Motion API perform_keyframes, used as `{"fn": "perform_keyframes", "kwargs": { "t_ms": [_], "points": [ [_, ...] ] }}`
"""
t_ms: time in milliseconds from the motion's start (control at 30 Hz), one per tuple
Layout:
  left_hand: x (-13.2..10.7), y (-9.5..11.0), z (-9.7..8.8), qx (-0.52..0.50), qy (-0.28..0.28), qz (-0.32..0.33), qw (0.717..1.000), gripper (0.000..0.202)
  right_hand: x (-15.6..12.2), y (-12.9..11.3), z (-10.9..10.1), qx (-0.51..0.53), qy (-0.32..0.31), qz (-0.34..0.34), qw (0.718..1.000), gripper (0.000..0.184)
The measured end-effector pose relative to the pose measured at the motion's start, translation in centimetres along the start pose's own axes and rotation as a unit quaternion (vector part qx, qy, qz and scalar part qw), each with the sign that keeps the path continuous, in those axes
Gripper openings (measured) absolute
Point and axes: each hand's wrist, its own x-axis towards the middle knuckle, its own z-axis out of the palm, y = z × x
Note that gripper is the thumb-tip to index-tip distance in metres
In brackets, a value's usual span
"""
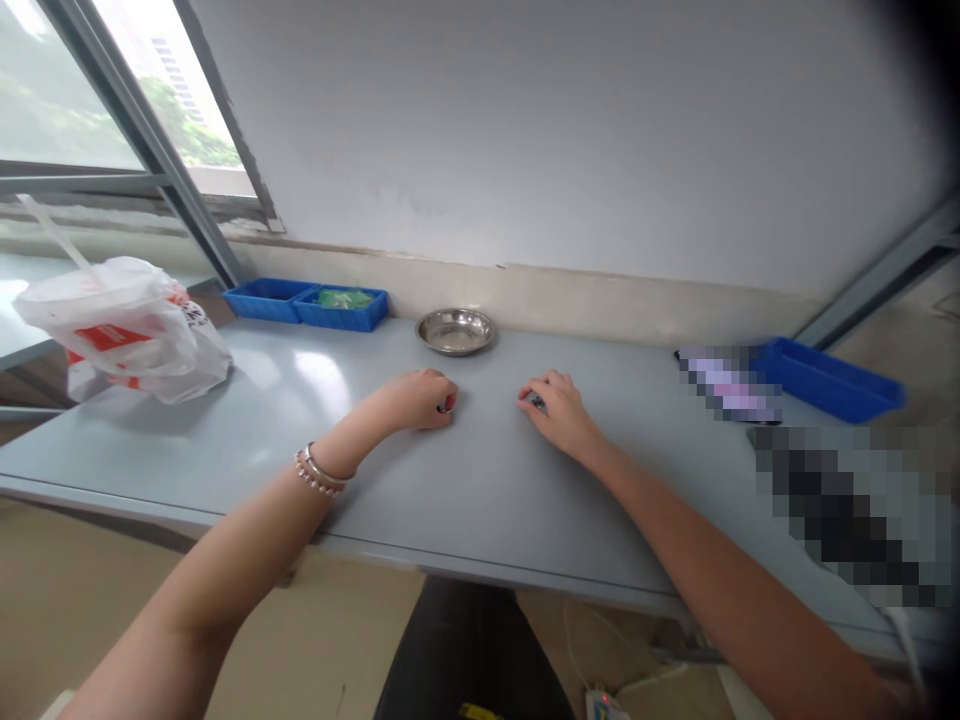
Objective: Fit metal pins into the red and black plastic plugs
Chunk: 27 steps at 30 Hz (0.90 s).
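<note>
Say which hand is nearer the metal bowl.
Left. The left hand is just on the near side of the metal bowl, slightly to its left; the right hand is farther off, nearer the person than the bowl and to its right.

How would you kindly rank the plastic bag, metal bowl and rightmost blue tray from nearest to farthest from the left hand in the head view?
1. Metal bowl, just beyond the left hand.
2. Plastic bag, on the left.
3. Blue tray, far right.
</note>
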Motion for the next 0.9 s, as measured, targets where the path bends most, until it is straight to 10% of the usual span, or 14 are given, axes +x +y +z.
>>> {"fn": "perform_keyframes", "kwargs": {
  "t_ms": [900],
  "points": [
    [0.3,3.3,1.5,-0.157,0.198,0.165,0.953,0.025,-0.3,-2.2,-0.4,0.222,-0.045,-0.067,0.972,0.029]
  ]
}}
